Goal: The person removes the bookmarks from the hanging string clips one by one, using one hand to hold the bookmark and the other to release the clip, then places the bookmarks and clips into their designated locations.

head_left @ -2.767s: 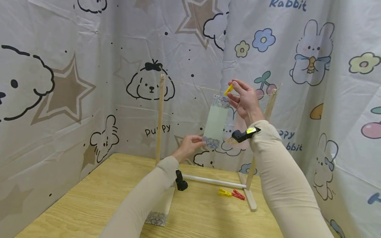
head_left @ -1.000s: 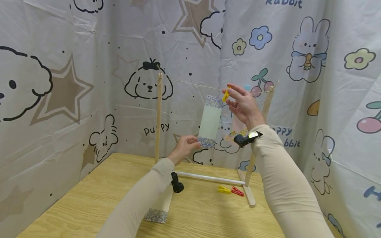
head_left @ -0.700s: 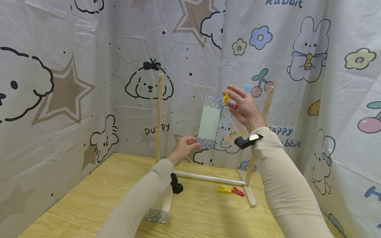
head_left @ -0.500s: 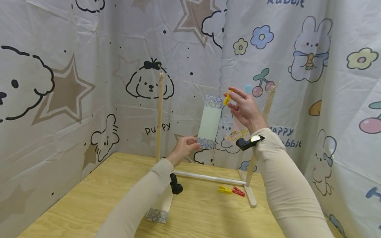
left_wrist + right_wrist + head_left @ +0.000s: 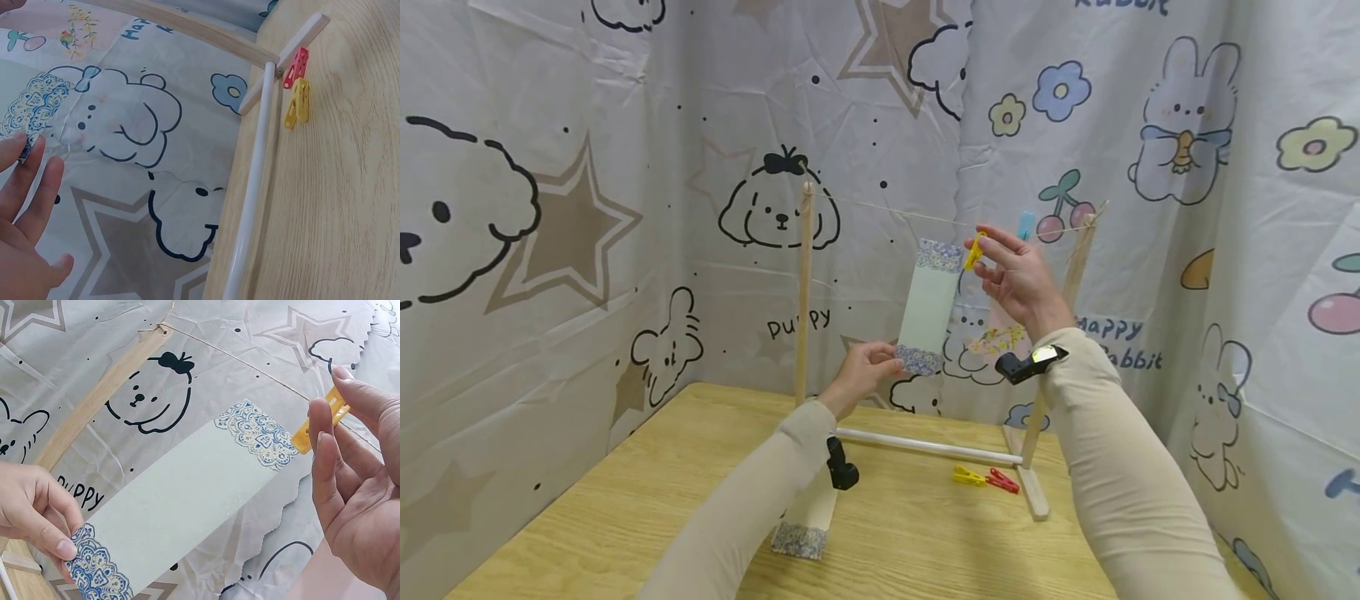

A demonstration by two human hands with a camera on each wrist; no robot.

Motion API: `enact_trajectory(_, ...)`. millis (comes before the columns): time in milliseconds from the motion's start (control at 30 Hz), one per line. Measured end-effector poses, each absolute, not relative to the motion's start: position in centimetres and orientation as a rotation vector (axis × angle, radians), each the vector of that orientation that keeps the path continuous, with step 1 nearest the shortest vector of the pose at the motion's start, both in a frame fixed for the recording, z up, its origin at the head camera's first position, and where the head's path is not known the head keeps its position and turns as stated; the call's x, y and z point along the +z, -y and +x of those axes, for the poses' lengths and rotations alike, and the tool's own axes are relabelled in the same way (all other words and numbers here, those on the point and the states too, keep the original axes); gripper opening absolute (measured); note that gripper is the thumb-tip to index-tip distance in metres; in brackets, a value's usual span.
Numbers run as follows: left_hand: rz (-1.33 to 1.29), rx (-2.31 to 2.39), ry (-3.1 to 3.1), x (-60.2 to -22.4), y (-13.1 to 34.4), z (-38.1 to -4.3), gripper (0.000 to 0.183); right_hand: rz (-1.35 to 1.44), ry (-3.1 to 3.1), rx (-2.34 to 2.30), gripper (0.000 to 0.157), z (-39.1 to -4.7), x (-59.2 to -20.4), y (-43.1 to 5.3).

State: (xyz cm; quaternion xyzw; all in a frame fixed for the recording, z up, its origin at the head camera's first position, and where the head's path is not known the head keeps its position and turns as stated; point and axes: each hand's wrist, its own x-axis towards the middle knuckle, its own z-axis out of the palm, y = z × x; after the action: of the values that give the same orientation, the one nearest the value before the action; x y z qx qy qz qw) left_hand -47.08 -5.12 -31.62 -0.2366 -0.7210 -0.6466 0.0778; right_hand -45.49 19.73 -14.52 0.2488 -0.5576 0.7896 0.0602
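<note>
Over on the left, pale cloth (image 5: 445, 400) printed with puppies and stars hangs behind the tabletop (image 5: 647, 500). A wooden post (image 5: 803, 308) stands upright there, a thin string (image 5: 895, 211) tied near its top and running across to the right. In front of that, a cream card (image 5: 801, 540) with a patterned end lies flat on the tabletop, partly covered by the left sleeve (image 5: 752, 500). The left hand (image 5: 861, 375) pinches the lower left corner of a pale green card (image 5: 929, 308) between thumb and fingertips, the other fingers loosely spread. This card is up in the air, a little tilted, patterned at both ends, its top edge just below the string. Next comes the right hand (image 5: 1022, 279), thumb and fingers closed round a yellow peg (image 5: 975, 251) at the card's upper right corner; I can't quite make out whether the peg bites the card or merely meets its edge. Behind that hand hangs a pink card (image 5: 1003, 329), near a blue peg (image 5: 1026, 225) on the string. Below, a white rod (image 5: 932, 447) runs low to the right post (image 5: 1078, 262), with a second yellow peg (image 5: 969, 476) and a red peg (image 5: 1002, 481) lying side by side near its foot.
</note>
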Motion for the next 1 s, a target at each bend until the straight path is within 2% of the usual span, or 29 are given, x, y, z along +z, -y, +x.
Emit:
enact_trajectory(200, -0.729, -1.93, 2.162, -32.0, 5.4, -47.2, 0.016, 0.744, 1.666, 2.424, 0.029, -45.5, -15.0, -19.7)
enact_trajectory(467, -0.723, -1.948, 2.159, -32.1, 5.8, -46.7, 0.018, 0.73, 1.671, 2.445, 0.035, -45.3, -15.3, -20.2)
enact_trajectory(1000, -0.719, -1.972, 2.161, -32.8, 5.7, -46.7, 0.016, 0.717, 1.712, 2.452, 0.03, -45.3, -16.5, -21.3)
